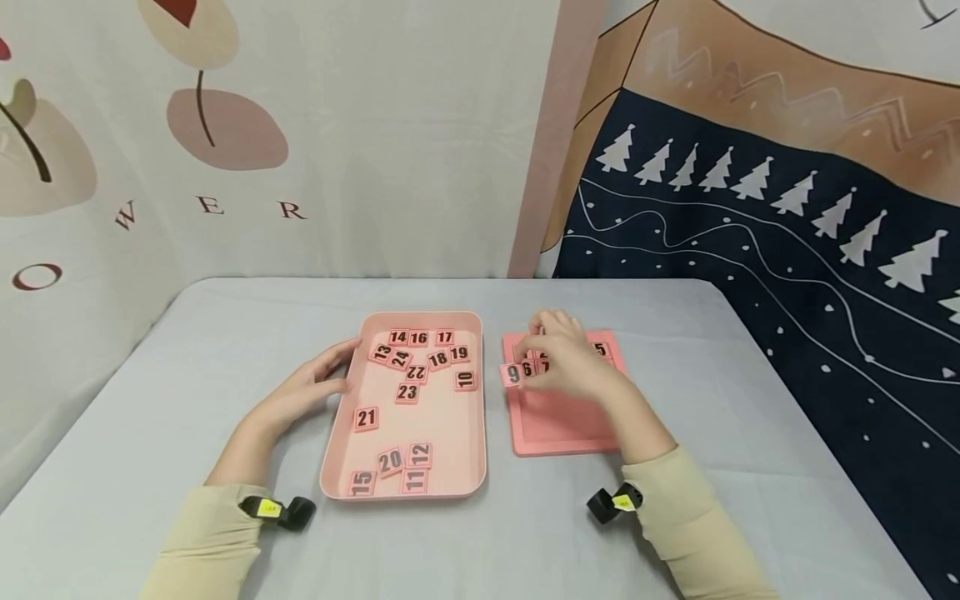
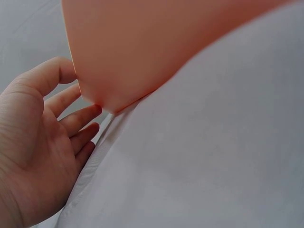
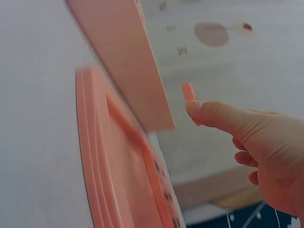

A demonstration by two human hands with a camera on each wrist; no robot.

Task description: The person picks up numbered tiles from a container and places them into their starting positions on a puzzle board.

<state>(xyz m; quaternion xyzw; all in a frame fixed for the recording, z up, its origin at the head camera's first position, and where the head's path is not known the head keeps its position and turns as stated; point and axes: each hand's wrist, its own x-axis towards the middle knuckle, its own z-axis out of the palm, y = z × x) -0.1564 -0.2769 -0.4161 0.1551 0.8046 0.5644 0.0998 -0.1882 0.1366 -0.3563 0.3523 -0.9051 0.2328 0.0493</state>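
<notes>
A pink number tile (image 1: 512,375) marked 9 is pinched between thumb and fingers of my right hand (image 1: 562,358), raised over the left edge of a square pink puzzle board (image 1: 558,429). The right wrist view shows the tile (image 3: 188,91) edge-on at the thumb tip. Tiles 6, 7 and 5 show in the board's upper part, and the hand hides others. My left hand (image 1: 303,387) rests against the left side of a pale pink tray (image 1: 450,425), fingers loosely spread. In the left wrist view its fingertips are right at the tray wall (image 2: 123,42).
Loose number tiles lie in the tray, several at its far end, among them tile 23 (image 1: 407,392), and several near its front, such as tile 20 (image 1: 390,462). Tray and board stand side by side on a table with a pale cloth (image 1: 540,533). Printed curtains (image 1: 390,150) hang behind.
</notes>
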